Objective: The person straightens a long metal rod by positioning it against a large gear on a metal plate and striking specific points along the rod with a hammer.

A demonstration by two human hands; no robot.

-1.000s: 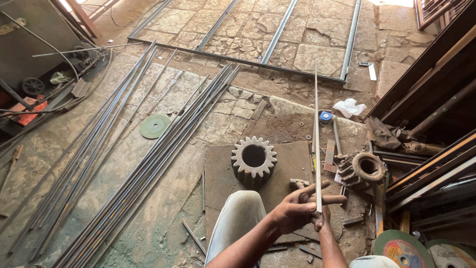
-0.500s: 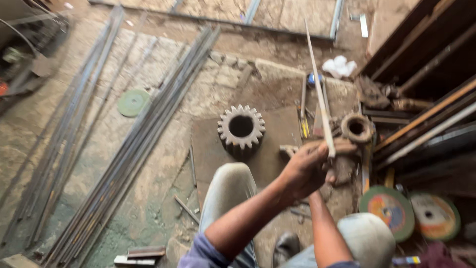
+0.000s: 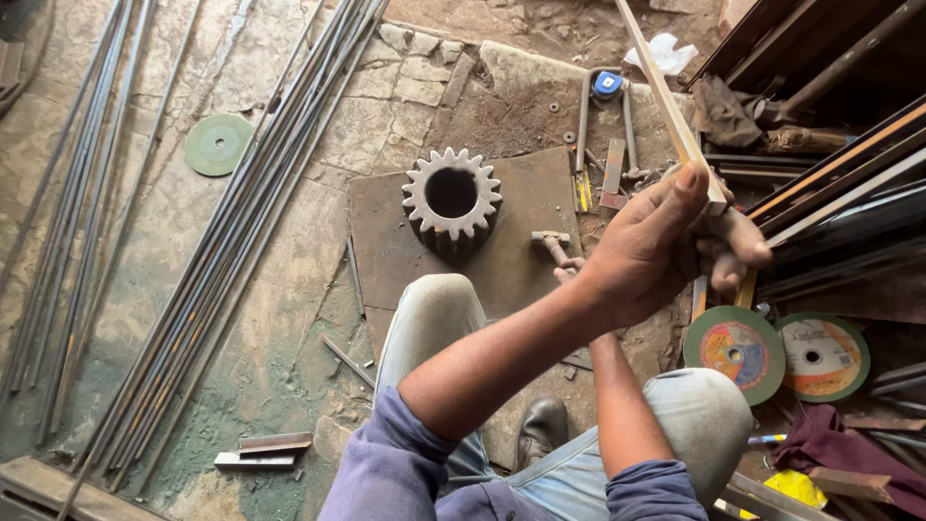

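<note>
Both hands were up on the thin flat metal strip (image 3: 666, 96) — the left hand (image 3: 641, 256) had its fingers wrapped closed round the lower end, thumb pressed along the edge; the right hand (image 3: 733, 253) sat just behind it, fingers curled shut on the same strip. The strip ran tilted up and away, its far end out of frame at the top. It was in the air, clear of the floor.

Progress, as far as could be judged: the strip was picked and in hand, nothing more. No cut, bend or mark showed on the visible length. The hammer (image 3: 555, 246) lay untouched on the rusty steel plate (image 3: 386, 241), just right of the large toothed gear (image 3: 451, 198) standing on that plate. The two cutting discs (image 3: 776, 349) lay flat by the right knee, no grinder in view. A blue tape measure (image 3: 607, 84) sat further out, among loose tools on the floor, unused.

So: stock selected and held — any working of it looked still to do.

Long bundle of steel rods (image 3: 241, 251) lay diagonally on the stone floor to the left, a green disc (image 3: 219, 145) beside them, well apart from the hands.
</note>
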